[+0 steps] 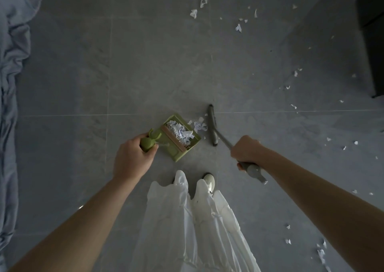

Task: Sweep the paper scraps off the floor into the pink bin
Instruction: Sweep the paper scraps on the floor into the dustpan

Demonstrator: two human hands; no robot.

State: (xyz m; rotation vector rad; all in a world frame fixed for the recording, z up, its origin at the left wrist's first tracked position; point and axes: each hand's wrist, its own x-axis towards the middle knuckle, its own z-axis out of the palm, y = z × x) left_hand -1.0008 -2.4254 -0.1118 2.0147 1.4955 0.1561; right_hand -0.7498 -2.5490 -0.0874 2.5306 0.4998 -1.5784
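Note:
A green dustpan (176, 151) stands on the grey tiled floor, with a heap of white paper scraps (180, 133) inside it. My left hand (133, 157) grips the top of its green handle (148, 142). My right hand (246, 148) grips the grey broom handle (252, 169). The broom head (213, 124) rests on the floor just right of the pan's mouth. A few scraps (199, 125) lie between the broom head and the pan. More scraps (239, 27) are scattered to the far right and at the top. No pink bin is in view.
A blue-grey cloth (12, 74) hangs along the left edge. A dark piece of furniture (372, 33) stands at the top right. My white trousers (193, 219) and white shoe (209, 181) are directly below the pan. Scraps (321, 253) also lie at the lower right.

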